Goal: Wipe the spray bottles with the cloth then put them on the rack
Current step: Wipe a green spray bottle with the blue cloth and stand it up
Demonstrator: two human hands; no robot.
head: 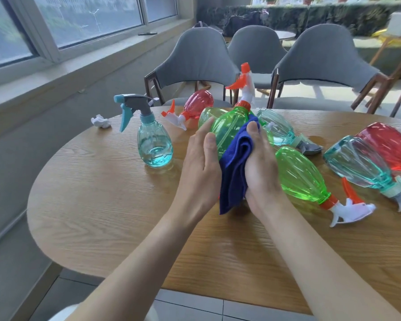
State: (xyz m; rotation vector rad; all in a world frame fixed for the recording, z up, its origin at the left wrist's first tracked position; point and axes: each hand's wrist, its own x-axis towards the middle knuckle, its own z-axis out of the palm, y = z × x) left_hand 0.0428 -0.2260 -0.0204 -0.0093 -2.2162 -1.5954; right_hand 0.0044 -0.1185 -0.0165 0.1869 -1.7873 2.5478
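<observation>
A rounded wooden worktop (102, 205) carries, as far as the overlap shows, eight clear plastic spray bottles (301, 174): three green, three teal, two red. No rack is in view, so the job looks barely begun. The left hand (199, 167) grips one green orange-triggered bottle (229, 133) above the centre, while the right hand (259, 163) clasps the single dark blue cloth (234, 179) against it.

Head-worn wide view — forward and down, close over wooden table (102, 205), chairs (320, 63) beyond
</observation>
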